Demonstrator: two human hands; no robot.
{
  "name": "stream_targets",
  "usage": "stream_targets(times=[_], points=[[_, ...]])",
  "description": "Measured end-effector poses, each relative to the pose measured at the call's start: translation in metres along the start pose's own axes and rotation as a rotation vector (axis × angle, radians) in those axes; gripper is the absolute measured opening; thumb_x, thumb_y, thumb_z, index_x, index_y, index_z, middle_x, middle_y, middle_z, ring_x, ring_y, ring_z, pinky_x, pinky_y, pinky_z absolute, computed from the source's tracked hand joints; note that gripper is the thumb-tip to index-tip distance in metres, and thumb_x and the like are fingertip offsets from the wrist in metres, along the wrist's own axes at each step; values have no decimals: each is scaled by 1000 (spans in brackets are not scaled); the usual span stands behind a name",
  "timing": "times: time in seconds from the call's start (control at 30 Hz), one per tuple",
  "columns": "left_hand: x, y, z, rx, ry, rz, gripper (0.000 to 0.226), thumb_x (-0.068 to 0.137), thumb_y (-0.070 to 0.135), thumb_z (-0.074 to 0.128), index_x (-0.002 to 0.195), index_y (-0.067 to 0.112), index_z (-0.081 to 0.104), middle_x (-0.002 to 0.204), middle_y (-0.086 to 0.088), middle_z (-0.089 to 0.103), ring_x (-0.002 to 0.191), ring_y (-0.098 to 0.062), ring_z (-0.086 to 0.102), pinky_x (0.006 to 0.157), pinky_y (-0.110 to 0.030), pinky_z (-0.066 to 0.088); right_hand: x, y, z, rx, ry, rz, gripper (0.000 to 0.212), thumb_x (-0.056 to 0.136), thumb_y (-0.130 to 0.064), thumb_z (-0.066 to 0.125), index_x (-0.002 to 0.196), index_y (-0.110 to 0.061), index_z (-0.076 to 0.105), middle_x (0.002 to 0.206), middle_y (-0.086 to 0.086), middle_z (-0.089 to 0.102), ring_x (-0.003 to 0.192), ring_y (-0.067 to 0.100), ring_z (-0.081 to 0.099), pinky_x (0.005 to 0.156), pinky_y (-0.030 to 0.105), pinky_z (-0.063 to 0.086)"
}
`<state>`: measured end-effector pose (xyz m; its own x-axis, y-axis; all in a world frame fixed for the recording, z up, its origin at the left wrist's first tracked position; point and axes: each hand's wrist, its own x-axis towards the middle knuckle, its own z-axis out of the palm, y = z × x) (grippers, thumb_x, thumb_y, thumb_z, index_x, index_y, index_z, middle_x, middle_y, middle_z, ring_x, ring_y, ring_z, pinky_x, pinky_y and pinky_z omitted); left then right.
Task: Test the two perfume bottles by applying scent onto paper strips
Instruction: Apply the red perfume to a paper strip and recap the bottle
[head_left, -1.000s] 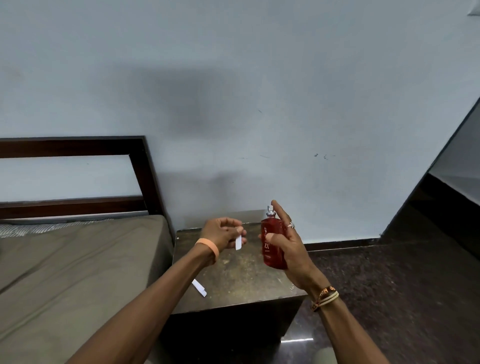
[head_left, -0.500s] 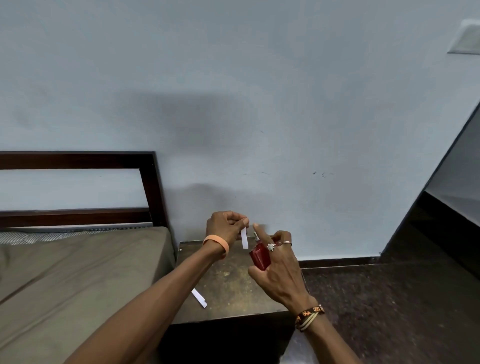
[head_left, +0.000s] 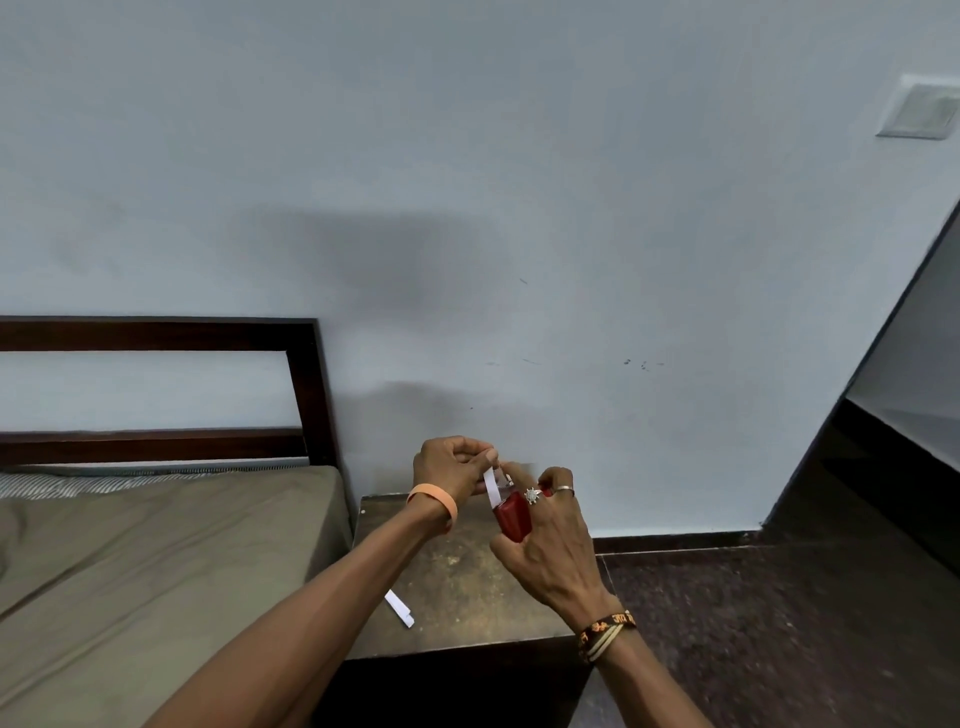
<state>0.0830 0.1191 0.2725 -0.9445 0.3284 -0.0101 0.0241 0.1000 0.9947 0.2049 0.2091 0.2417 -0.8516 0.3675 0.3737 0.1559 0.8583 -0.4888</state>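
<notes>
Presently: right hand (head_left: 550, 551) gripped red perfume bottle (head_left: 513, 521); left hand (head_left: 451, 470) pinched paper strip (head_left: 491, 487) at its nozzle, above bedside table (head_left: 457, 577).

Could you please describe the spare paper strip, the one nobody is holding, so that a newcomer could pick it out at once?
Find the dark bedside table standing against the wall to the right of the bed. Near its front left edge lies a short white paper strip, flat and slanted. Unlike the other strip, pinched in the left hand beside the red perfume bottle, this one is untouched.
</notes>
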Motion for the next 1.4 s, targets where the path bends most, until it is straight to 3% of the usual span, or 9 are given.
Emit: stream_targets(times=[0.43,0.67,0.87,0.97,1.07,1.13,1.23,1.4], points=[[3,0,-5,16,8,22,4,79,11,74,82,11,72,77,-7,74,67,-18,72,64,-36,61,-2,-4,5,54,-3,6,78,69,-41,64,135,-55,24,111,-4,27,94,21,50,71,32,59],[5,-8,-4,21,-17,23,5,77,12,76,79,15,72,78,-7,74,72,-21,72,66,-40,61,12,-12,-4,65,16,-4,70,69,-36,65,129,-49,32,109,-3,26,92,24,51,70,33,59],[9,-14,-5,20,-23,21,4,80,10,72,84,12,72,80,-8,74,70,-20,72,68,-38,61,-9,4,14,161,4,43,89,67,-38,69,140,-51,21,119,-4,27,98,18,50,74,29,58],[11,-27,-8,64,-113,3,1,82,8,71,82,8,71,80,-11,74,71,-22,72,71,-40,60,-21,13,22,322,-12,168,105,67,-36,71,151,-38,8,123,-5,30,96,11,50,73,25,56],[14,-49,-10,220,-264,-16,4,82,11,70,79,11,72,78,-12,73,75,-25,72,74,-38,60,-26,21,32,445,-49,311,97,69,-27,73,150,-25,20,128,-1,40,102,11,50,81,21,51],[14,-63,-9,305,-388,-54,4,83,14,69,80,13,71,81,-11,73,78,-26,71,75,-37,59,-28,29,39,510,-122,374,87,73,-19,69,146,-25,23,118,2,48,93,10,53,78,22,50],[13,-84,-6,222,-516,-164,5,86,10,65,86,6,66,89,-21,70,81,-28,69,76,-38,59,-31,44,51,578,-234,417,75,79,-11,63,141,-29,23,99,2,51,75,10,52,65,23,49],[15,-129,10,51,-544,-334,5,87,9,64,83,8,62,101,-22,69,82,-25,67,75,-39,59,-39,68,77,623,-354,439,64,86,-7,57,136,-32,26,106,-1,54,88,12,57,73,23,51]])
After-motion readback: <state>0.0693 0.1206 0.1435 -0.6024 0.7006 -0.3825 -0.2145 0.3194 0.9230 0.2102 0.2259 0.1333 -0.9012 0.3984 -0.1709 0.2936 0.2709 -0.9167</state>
